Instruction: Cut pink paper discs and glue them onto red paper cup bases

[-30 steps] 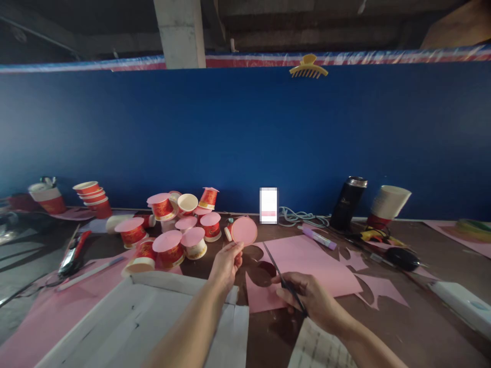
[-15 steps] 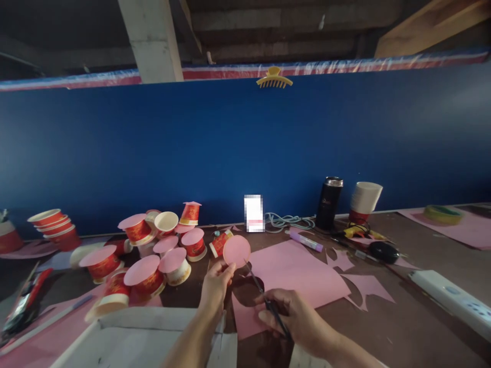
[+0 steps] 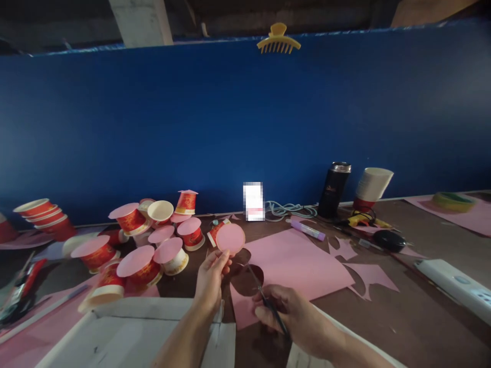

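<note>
Head view: the left hand [image 3: 210,276] pinches a pink paper disc [image 3: 230,238] by its lower edge, the fingertips behind it out of sight. The disc is raised above the table [image 3: 383,327], partly hiding a tipped red cup [image 3: 213,236]. The right hand [image 3: 289,316] is closed round dark scissors [image 3: 271,305], its fingers covering much of the handles; the blades reach over a round gap in the pink sheet [image 3: 299,260]. The white cardboard [image 3: 141,340] runs off the bottom, the power strip [image 3: 441,278] off the right edge, and a red cup at the left edge [image 3: 5,230] is cut in half. A bright upright screen [image 3: 253,197] is pixelated and unreadable; a small mark on the black bottle [image 3: 333,194] and the cups' gold print cannot be made out
</note>
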The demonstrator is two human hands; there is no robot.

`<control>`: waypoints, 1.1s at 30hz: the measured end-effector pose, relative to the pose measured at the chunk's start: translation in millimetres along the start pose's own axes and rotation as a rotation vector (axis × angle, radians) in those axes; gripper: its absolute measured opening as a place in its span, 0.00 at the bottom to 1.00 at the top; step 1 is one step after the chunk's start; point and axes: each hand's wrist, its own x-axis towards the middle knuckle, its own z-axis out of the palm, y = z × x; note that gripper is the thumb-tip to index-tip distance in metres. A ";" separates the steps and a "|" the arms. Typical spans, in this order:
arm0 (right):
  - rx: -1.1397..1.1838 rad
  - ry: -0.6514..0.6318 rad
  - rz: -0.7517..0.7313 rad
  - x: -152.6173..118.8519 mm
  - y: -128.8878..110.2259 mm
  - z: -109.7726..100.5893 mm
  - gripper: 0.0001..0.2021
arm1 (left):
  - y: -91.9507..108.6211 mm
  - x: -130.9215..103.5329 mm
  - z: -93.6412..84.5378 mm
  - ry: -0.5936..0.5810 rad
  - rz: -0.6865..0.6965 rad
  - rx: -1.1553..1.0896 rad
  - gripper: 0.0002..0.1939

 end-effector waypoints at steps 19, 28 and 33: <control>0.129 0.029 -0.089 4.6 3.1 -4.6 0.24 | 3.0 -20.4 13.8 -0.287 0.026 0.114 0.14; 0.039 0.081 -0.083 4.5 2.4 -2.6 0.25 | -3.2 -19.3 13.2 -0.319 0.046 0.138 0.14; 0.020 0.087 -0.111 4.8 3.1 -2.3 0.24 | -2.9 -19.4 12.8 -0.312 0.036 0.181 0.14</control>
